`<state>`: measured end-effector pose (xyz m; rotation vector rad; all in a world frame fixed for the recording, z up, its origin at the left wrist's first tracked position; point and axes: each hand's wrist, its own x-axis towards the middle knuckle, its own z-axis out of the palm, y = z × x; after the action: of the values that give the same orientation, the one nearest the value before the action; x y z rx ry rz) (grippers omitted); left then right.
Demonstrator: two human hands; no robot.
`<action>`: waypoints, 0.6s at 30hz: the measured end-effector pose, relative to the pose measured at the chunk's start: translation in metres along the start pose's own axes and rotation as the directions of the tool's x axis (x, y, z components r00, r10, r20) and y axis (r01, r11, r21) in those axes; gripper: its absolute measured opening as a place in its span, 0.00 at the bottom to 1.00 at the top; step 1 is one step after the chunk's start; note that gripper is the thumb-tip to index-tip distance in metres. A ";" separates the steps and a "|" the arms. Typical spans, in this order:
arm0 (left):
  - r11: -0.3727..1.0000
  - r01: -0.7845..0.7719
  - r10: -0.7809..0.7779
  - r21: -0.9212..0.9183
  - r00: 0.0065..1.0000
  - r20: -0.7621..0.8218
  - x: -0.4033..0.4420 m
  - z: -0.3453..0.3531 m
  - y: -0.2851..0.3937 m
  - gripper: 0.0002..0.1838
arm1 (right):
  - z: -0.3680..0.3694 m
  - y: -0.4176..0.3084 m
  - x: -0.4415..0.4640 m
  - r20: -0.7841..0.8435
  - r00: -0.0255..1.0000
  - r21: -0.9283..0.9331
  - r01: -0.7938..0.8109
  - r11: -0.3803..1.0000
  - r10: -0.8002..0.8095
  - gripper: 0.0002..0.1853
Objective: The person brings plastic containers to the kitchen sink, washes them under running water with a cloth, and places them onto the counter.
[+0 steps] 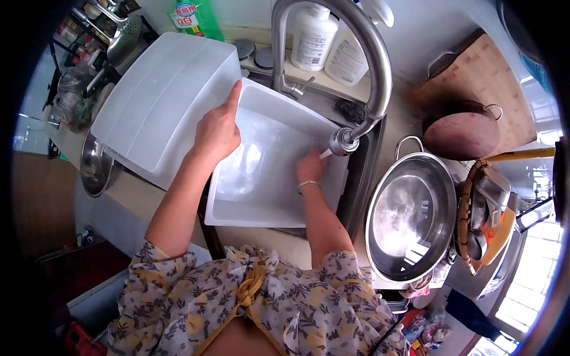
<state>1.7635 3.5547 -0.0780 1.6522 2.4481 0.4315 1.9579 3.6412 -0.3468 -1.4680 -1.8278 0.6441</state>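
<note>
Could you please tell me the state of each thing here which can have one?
White tub: open side up, in the sink.
Ridged white bin: apparently turned over.
Tap: spout over the tub; water flow unclear.
Steel pot: upright, uncovered.
Cutting board: leaning.
White bottle: upright.
Left hand: at tub's rim, index finger extended.
Right hand: inside tub, fingers hidden.

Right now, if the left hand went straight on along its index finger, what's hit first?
Probably the far-left rim corner of the open white rectangular plastic bin: the left hand's fingertip appears right beside it. Depth is unclear, so it might pass over.
</note>
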 end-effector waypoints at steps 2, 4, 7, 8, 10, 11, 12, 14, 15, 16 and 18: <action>1.000 -0.001 0.000 0.018 1.000 0.016 0.002 -0.002 0.001 0.49 | 0.003 -0.053 0.010 -0.062 0.993 0.115 -0.091 0.989 0.098 0.26; 1.000 0.021 -0.022 0.013 0.999 0.039 0.001 -0.003 0.003 0.49 | 0.013 -0.099 0.018 -0.046 0.997 0.196 -0.044 0.980 0.054 0.25; 0.993 0.058 -0.068 0.098 0.993 0.093 0.005 -0.006 0.006 0.46 | 0.023 -0.166 0.009 0.034 0.988 0.465 0.116 0.878 -0.148 0.22; 0.992 0.063 -0.073 0.105 0.993 0.096 0.004 -0.004 0.004 0.46 | 0.019 -0.187 0.002 0.142 0.959 0.557 0.126 0.821 -0.244 0.21; 0.996 0.013 -0.015 0.087 1.000 0.014 0.001 -0.002 0.000 0.45 | 0.025 -0.200 -0.020 0.171 0.896 0.553 0.258 0.792 -0.411 0.19; 0.995 0.021 -0.022 0.094 1.000 0.019 0.000 -0.002 0.000 0.45 | 0.018 -0.193 -0.031 0.177 0.895 0.559 0.250 0.790 -0.409 0.19; 0.995 0.032 -0.036 0.099 0.998 0.043 -0.001 -0.004 0.002 0.44 | -0.001 -0.179 -0.038 0.357 0.804 0.584 0.206 0.785 -0.476 0.20; 0.994 0.039 -0.046 0.101 0.997 0.060 0.002 -0.006 0.004 0.44 | -0.031 -0.151 -0.048 0.582 0.551 0.639 0.145 0.755 -0.599 0.20; 0.994 0.048 -0.054 0.099 0.997 0.061 0.003 -0.006 0.005 0.44 | -0.039 -0.133 -0.052 0.634 0.411 0.675 0.118 0.728 -0.655 0.20; 0.994 0.058 -0.064 0.095 0.996 0.063 0.002 -0.006 0.005 0.43 | -0.041 -0.107 -0.054 0.668 0.421 0.649 0.072 0.757 -0.613 0.20; 0.995 0.040 -0.044 0.096 0.998 0.041 0.001 -0.004 0.002 0.43 | -0.046 -0.067 -0.045 0.679 0.600 0.480 0.071 0.874 -0.422 0.19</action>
<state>1.7638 3.5553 -0.0740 1.6241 2.5024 0.2750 1.9568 3.5797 -0.2776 -0.6174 -2.2614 1.5826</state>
